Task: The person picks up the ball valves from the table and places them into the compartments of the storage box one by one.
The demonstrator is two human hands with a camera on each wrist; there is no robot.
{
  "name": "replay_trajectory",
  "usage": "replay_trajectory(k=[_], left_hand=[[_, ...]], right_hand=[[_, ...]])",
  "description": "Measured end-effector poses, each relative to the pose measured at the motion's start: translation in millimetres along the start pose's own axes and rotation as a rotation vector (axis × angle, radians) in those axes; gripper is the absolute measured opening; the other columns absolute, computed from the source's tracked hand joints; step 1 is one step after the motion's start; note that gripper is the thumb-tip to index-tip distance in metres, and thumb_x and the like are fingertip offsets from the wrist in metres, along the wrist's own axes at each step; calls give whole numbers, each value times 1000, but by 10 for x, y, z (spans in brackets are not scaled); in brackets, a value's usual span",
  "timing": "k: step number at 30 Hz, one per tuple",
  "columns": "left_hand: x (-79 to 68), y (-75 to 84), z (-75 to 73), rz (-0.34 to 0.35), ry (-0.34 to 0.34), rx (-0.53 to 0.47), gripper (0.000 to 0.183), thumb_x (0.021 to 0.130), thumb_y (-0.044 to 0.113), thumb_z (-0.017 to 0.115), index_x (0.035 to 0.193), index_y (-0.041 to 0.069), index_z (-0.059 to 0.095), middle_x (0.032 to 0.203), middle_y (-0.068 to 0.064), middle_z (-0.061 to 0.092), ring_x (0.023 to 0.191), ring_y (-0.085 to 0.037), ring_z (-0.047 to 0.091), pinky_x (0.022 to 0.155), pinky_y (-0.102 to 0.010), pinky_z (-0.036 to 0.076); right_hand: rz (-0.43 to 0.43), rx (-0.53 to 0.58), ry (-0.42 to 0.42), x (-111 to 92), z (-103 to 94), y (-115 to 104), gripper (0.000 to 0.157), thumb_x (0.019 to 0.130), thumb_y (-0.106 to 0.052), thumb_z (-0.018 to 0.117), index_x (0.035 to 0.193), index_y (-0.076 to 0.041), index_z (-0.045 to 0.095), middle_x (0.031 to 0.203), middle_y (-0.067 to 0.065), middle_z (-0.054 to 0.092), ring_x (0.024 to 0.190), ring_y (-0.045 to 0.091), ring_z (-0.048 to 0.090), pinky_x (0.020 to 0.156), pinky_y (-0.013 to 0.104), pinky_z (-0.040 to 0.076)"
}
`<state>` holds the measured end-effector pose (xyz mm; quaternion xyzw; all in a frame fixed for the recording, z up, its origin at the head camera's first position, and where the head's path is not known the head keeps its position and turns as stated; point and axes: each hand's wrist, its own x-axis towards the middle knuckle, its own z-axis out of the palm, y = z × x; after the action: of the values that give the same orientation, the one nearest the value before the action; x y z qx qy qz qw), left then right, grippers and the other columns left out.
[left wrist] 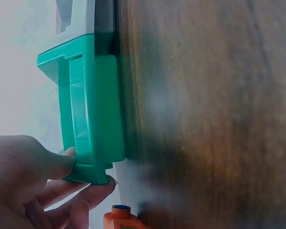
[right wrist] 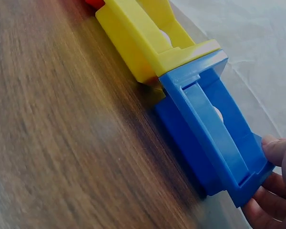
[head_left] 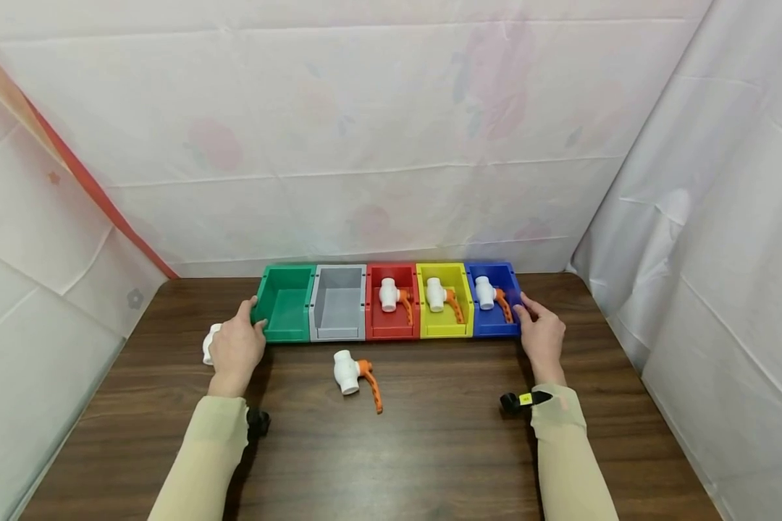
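One likely light, stiff bin row [head_left: 337,333] is stretching between the left hand [head_left: 237,347] and right hand [head_left: 542,339], both gripping well-placed outer walls [left wrist: 95,175].

The right hand [right wrist: 280,186] pinches a blue bin [right wrist: 213,133] (a white thing [right wrist: 218,114] peeks out inside), and a yellow bin [right wrist: 128,52] touches its end away from the grip

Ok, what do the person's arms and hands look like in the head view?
The left sleeve and right sleeve are long and pale beige. The left hand and right hand are ungloved. A small black left device and right device show by the cuffs; a yellow label marks the right one's black strap.
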<state>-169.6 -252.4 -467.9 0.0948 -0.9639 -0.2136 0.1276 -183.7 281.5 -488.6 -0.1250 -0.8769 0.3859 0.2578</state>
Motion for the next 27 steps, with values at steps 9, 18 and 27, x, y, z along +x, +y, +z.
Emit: replay_trajectory(k=[9,18,27], left_hand=[[9,-19,-91,25,-142,-28,66,100,28,58,157,13,29,123,-35,59,71,-43,62,47,-46,45],[-29,16,-147,86,-183,-41,80,98,32,61,157,0,17,143,-36,41,122,-55,45,92,-68,41],[-170,71,-204,117,-67,-46,66,97,28,64,149,-3,38,139,-35,38,122,-53,37,90,-69,40]], right_hand=[[-8,5,-58,38,-39,10,37,94,-22,72,130,-15,68,104,17,73,93,35,64,86,52,48],[-1,-6,-77,11,-43,34,39,95,-23,70,133,-16,66,100,17,72,83,31,58,78,47,47],[2,6,-88,-11,-31,57,40,95,-21,70,134,-15,65,98,17,72,84,31,61,78,47,47]])
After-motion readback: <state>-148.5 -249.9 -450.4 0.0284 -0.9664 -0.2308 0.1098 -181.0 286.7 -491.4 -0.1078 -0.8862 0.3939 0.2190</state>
